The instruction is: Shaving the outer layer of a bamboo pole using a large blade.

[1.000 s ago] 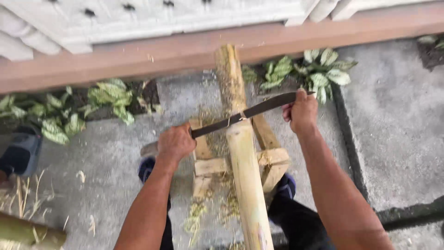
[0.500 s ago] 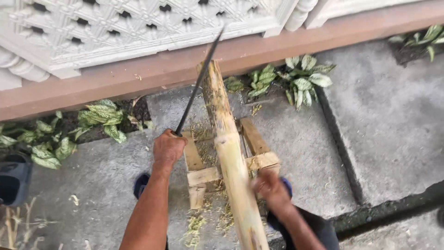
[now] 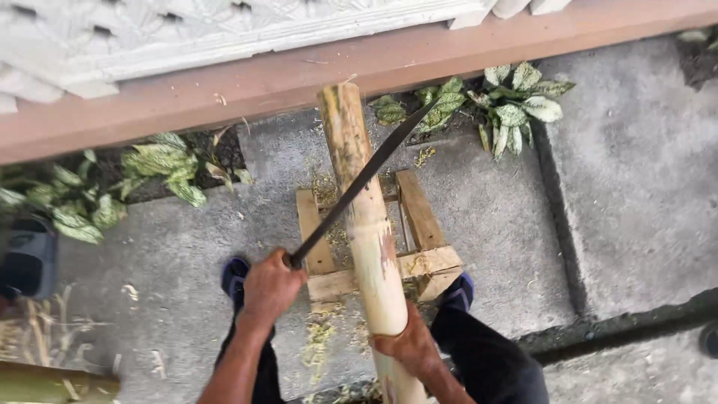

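Note:
A thick, pale bamboo pole (image 3: 364,209) lies lengthwise across a small wooden stand (image 3: 419,224), its far end near the wall. My left hand (image 3: 269,288) grips the handle of a long dark machete (image 3: 366,176), whose blade slants across the pole from lower left to upper right. My right hand (image 3: 407,348) clasps the near part of the pole and holds it down. My legs and dark shoes (image 3: 235,277) straddle the stand.
A brown ledge (image 3: 224,90) and white ornate wall run along the top. Speckled green plants (image 3: 516,105) grow to the right and more plants (image 3: 149,172) to the left. Shavings litter the concrete. Another bamboo piece (image 3: 45,381) lies at bottom left.
My right hand left the machete blade and took hold of the pole. My left hand raised the machete upright, then swung it down across the pole.

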